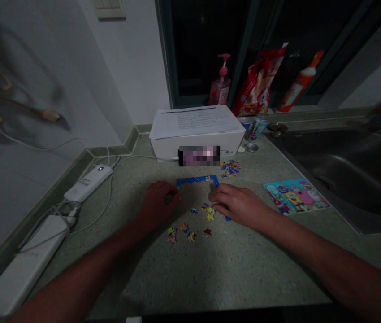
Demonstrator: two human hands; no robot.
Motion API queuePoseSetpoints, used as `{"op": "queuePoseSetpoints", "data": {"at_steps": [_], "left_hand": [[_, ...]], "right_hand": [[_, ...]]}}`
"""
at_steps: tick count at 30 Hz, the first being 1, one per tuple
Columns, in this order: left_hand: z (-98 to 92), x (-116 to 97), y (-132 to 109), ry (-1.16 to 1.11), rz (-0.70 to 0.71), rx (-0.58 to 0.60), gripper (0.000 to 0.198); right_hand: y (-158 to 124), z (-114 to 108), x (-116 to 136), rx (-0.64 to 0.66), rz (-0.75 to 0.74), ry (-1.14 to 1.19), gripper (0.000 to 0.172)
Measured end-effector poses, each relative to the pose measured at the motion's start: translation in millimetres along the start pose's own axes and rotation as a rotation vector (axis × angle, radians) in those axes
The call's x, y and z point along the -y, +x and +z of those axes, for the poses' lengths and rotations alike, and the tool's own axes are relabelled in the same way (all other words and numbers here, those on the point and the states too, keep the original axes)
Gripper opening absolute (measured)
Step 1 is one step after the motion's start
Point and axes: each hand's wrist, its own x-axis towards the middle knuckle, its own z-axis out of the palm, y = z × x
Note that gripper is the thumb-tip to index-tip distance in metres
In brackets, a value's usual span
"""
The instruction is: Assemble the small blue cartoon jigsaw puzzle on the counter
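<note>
A joined strip of blue jigsaw pieces (195, 180) lies on the counter between my hands. At its left end, my left hand (160, 202) is closed, with the fingertips down by a small piece edge; the dim light hides most of it. By the strip's right end my right hand (239, 202) is curled, fingers bent towards the thumb, and what they grip cannot be made out. Loose yellow jigsaw pieces (210, 213) lie just left of my right thumb. Several more jigsaw pieces (191, 236) are scattered nearer to me. A jigsaw pile (231, 168) sits beyond my right hand.
A phone (199, 156) leans against a white box (197, 128). On the right lie a colourful cartoon picture sheet (296, 196) and a sink (345, 166). Cans (257, 128) stand behind. A white power strip (25, 264), power bank (88, 184) and cables run along the left.
</note>
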Motion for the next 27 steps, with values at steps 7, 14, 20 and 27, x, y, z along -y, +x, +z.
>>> {"op": "queuePoseSetpoints", "data": {"at_steps": [7,14,20,27], "left_hand": [[-2.0,-2.5,-0.1,-0.025,-0.001,-0.002,0.007],[-0.6,-0.5,0.2,-0.021,0.006,0.001,0.009],[-1.0,-1.2,0.2,-0.012,-0.008,0.013,0.010],[-2.8,-2.5,0.2,-0.009,-0.016,0.017,0.010]], "right_hand": [[-0.1,1.1,0.6,-0.016,-0.017,0.022,0.009],[0.9,0.3,0.2,-0.023,0.009,-0.003,0.011],[1.2,1.2,0.3,-0.039,0.007,-0.002,0.011],[2.3,-0.4,2.0,-0.017,0.028,-0.021,0.010]]}}
